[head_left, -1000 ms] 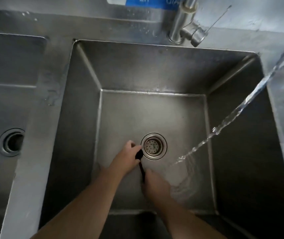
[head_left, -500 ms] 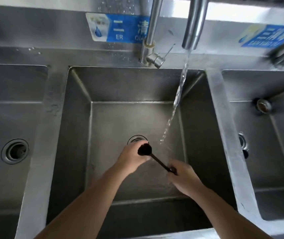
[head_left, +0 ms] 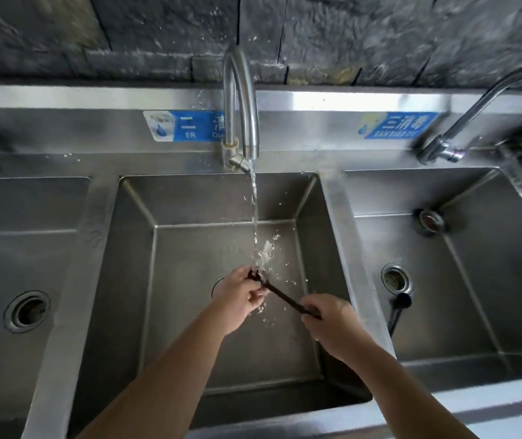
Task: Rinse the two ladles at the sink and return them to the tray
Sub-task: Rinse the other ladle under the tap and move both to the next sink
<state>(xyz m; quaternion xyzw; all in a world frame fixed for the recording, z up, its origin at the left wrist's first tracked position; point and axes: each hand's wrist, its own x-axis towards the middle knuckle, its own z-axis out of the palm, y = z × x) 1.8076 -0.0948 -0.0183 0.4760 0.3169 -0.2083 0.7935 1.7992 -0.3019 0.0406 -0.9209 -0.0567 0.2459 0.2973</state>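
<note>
A dark ladle [head_left: 285, 296] is held over the middle sink basin [head_left: 190, 248]. My right hand [head_left: 329, 321] grips the end of its handle. My left hand [head_left: 240, 296] wraps around its bowl, which is mostly hidden by my fingers. Water from the curved tap [head_left: 242, 106] falls onto the bowl and splashes off it. A second dark ladle [head_left: 398, 308] lies in the right basin [head_left: 475, 280], its bowl close to that basin's drain [head_left: 396, 278]. No tray is in view.
A third basin [head_left: 15, 248] with a drain [head_left: 27, 311] is on the left. Another tap [head_left: 462, 122] stands behind the right basin. Blue labels [head_left: 187, 125] are stuck on the steel backsplash. A light counter edge [head_left: 443, 407] runs along the front right.
Both hands have lifted the ladle up and moved it to the right, so its bowl now sits under the water stream, which splashes. My view has tilted upward, showing the wall and taps.
</note>
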